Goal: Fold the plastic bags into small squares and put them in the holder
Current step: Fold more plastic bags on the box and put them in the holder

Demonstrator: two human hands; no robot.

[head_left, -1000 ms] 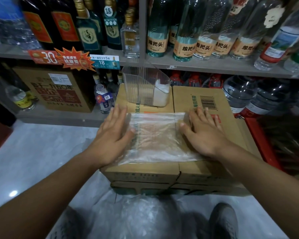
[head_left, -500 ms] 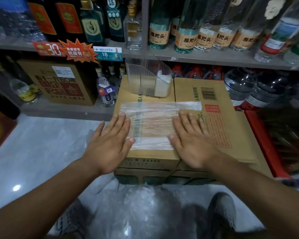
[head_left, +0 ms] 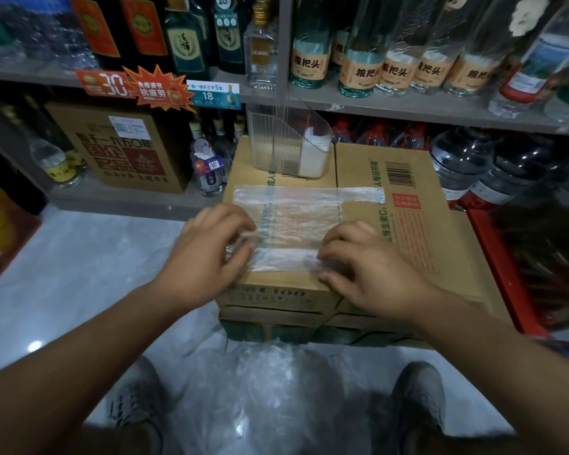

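Left hand (head_left: 211, 254), right hand (head_left: 363, 269) each pinch near corner of bag (head_left: 296, 221) on box (head_left: 368, 178); lift both evenly, align edges, press crease flat

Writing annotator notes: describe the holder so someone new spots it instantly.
Find the cardboard box in front of the shelf. At the box's far edge, beyond the flat bag, stands the holder. Unlike the glass bottles around it, it is a clear, ribbed, open-topped bin with a slanted side and a white stack inside at its right end.
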